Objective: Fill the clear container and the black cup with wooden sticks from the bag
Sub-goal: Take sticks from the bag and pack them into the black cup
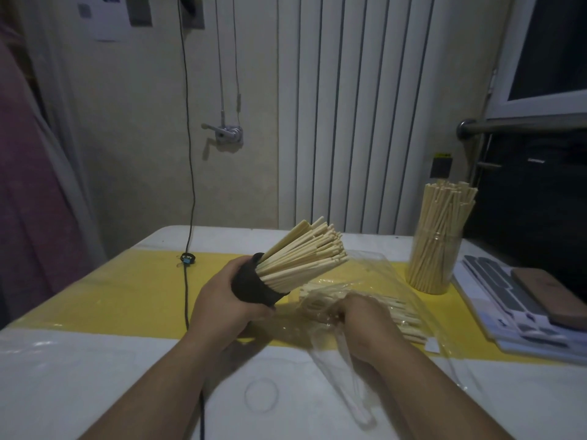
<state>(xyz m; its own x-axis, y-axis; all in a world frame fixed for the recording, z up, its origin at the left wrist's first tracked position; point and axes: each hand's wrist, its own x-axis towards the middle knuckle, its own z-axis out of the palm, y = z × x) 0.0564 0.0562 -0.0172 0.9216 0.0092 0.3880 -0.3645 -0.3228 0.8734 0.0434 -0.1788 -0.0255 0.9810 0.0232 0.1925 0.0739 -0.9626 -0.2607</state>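
Seen from the head camera, a person's left hand [222, 300] has its fingers wrapped around the black cup [254, 284], held tilted over the middle of the counter [95, 360] and crammed with wooden sticks [305, 252]. The right hand [362, 322] is buried in the crumpled bag [365, 281] beside it (its grip cannot be made out). The clear container [433, 265], full, stands upright near the right edge.

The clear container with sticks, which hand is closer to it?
Right. The right hand is at the bag, a little left of the clear container. The left hand is farther left, holding the black cup.
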